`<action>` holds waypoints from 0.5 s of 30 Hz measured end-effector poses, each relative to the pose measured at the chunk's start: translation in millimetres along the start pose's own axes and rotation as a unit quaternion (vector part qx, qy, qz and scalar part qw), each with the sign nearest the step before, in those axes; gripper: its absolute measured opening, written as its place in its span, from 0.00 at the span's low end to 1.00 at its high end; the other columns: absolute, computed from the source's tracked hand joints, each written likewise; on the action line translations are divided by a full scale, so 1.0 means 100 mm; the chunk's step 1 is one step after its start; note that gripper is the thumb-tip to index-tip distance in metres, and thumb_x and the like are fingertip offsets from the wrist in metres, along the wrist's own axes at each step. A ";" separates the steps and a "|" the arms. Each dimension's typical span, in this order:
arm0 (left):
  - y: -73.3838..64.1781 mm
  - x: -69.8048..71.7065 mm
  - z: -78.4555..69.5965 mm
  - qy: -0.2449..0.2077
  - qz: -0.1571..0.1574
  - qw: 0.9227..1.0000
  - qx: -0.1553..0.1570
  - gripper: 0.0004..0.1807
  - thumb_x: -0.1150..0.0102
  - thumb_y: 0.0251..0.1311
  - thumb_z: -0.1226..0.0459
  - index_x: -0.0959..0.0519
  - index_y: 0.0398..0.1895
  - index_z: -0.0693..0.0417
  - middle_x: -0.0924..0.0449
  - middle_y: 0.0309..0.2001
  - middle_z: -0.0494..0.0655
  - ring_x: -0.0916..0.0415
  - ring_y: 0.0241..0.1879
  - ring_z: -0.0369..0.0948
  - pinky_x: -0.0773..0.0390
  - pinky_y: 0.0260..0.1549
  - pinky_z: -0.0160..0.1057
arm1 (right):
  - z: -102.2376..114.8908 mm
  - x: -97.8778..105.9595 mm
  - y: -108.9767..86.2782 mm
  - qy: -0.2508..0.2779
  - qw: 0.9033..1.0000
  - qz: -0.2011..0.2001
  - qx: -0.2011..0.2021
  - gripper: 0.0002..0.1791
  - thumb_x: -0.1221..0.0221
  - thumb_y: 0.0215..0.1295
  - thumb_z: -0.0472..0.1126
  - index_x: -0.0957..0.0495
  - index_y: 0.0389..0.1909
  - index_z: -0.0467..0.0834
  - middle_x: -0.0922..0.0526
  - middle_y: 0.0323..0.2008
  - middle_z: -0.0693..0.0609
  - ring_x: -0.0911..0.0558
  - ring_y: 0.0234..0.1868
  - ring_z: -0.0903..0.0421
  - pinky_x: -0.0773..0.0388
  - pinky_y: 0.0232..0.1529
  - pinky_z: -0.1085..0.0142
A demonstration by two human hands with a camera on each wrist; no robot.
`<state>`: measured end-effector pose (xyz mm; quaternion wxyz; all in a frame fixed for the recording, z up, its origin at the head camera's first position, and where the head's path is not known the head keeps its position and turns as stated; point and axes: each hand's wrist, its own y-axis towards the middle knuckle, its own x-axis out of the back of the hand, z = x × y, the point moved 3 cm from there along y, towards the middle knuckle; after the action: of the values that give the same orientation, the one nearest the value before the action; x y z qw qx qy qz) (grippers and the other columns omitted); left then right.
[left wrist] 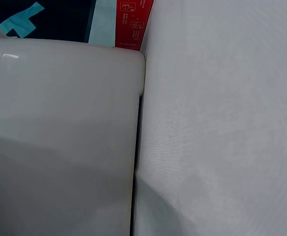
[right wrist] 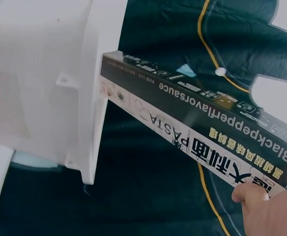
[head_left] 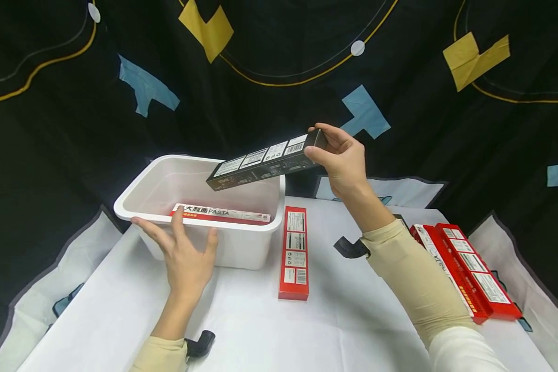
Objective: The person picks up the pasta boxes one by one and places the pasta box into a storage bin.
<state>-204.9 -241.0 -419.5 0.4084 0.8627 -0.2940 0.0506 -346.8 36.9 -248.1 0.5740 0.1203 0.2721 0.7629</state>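
My right hand (head_left: 341,160) pinches one end of a long black pasta box (head_left: 265,163), thumb on the near side. That box slants down leftward, its far end over a white plastic bin (head_left: 232,245). In the right wrist view the thumb presses the pasta box (right wrist: 197,128), which reads "Blackpepperflavorsauce". My left hand (head_left: 188,263) rests against the bin's front, fingers spread, one fingertip reaching over the rim. A red and white pasta box (head_left: 223,213) lies inside the bin. In the left wrist view the bin's outer wall (left wrist: 64,128) shows, but hardly any of the hand.
A red box (head_left: 294,253) lies on the white tabletop (head_left: 256,320) just right of the bin. Several more pasta boxes (head_left: 469,268) lie at the right edge, partly behind my right sleeve. A dark curtain (head_left: 279,103) with taped shapes hangs behind the table.
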 end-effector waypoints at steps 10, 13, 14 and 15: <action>0.00 0.01 0.02 0.006 0.003 1.000 0.005 0.45 0.36 0.54 0.43 0.41 0.73 0.44 0.87 0.75 0.53 0.85 0.74 0.47 0.32 0.57 0.58 | -0.29 -0.44 0.16 -0.001 0.996 0.041 -0.078 0.27 0.31 0.54 0.31 0.22 0.57 0.42 0.20 0.55 0.45 0.21 0.52 0.49 0.23 0.52 0.61; -0.01 0.00 0.02 0.004 0.001 1.000 0.005 0.45 0.36 0.54 0.43 0.41 0.73 0.44 0.88 0.75 0.54 0.85 0.74 0.46 0.31 0.55 0.59 | -0.40 -0.55 0.18 -0.014 0.994 0.049 -0.101 0.27 0.30 0.54 0.33 0.22 0.57 0.42 0.18 0.53 0.48 0.21 0.52 0.51 0.23 0.51 0.62; -0.01 0.00 0.02 0.003 0.000 1.000 0.003 0.45 0.35 0.53 0.44 0.41 0.73 0.44 0.87 0.75 0.54 0.85 0.74 0.47 0.30 0.54 0.59 | -0.43 -0.58 0.19 -0.025 0.993 0.049 -0.108 0.27 0.29 0.53 0.34 0.22 0.56 0.43 0.18 0.52 0.50 0.21 0.52 0.52 0.23 0.50 0.62; -0.01 0.00 0.01 0.002 -0.002 1.000 0.002 0.45 0.35 0.53 0.44 0.40 0.73 0.44 0.87 0.75 0.55 0.84 0.74 0.47 0.29 0.52 0.60 | -0.46 -0.61 0.19 -0.035 0.992 0.050 -0.112 0.27 0.29 0.53 0.35 0.22 0.57 0.43 0.18 0.52 0.52 0.21 0.52 0.53 0.22 0.50 0.63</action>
<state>-204.5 -241.3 -421.4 0.4069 0.8641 -0.2916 0.0519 -366.1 -37.0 -267.8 0.5542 0.0956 0.1582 0.8116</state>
